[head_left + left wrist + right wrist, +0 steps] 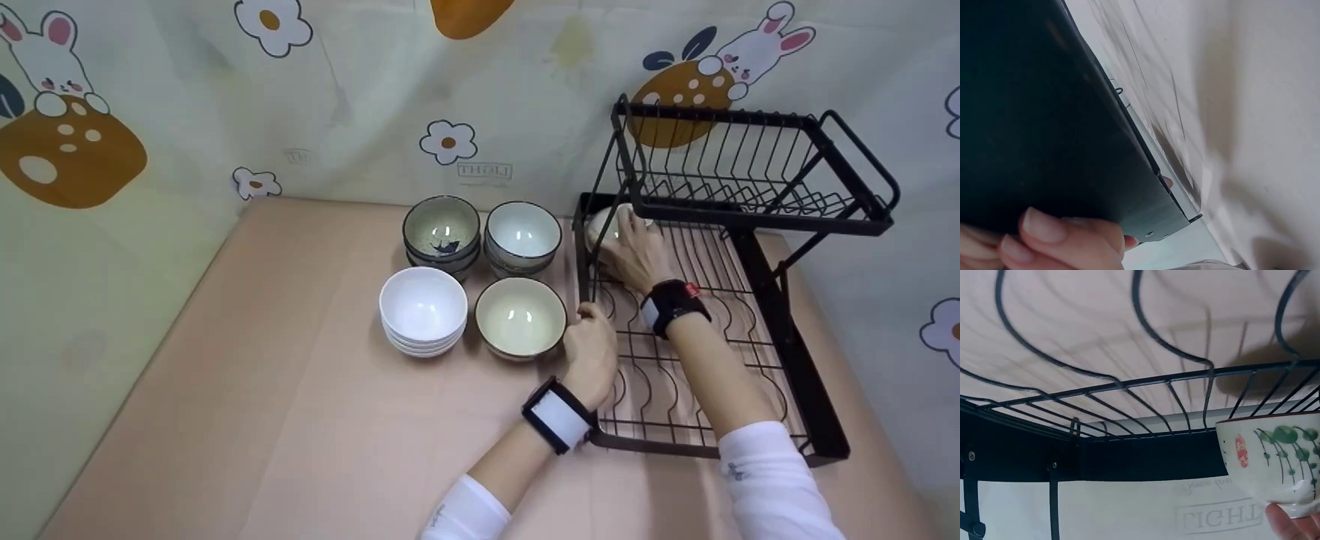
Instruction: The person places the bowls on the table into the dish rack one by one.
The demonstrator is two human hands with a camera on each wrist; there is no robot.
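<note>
The right hand [636, 253] is clamping its grip on a patterned bowl [1266, 458], holding it at the far left corner of the lower tier of a black rack [772, 300], its rim facing the wires; the left hand [592, 356] is clamping its grip on the rack's left side; white bowls [424, 309], cream bowls [521, 319], pale blue bowls [523, 234] and olive bowls [441, 229] are standing in four stacks on the table [337, 420], the cream ones sitting nearest the left hand.
</note>
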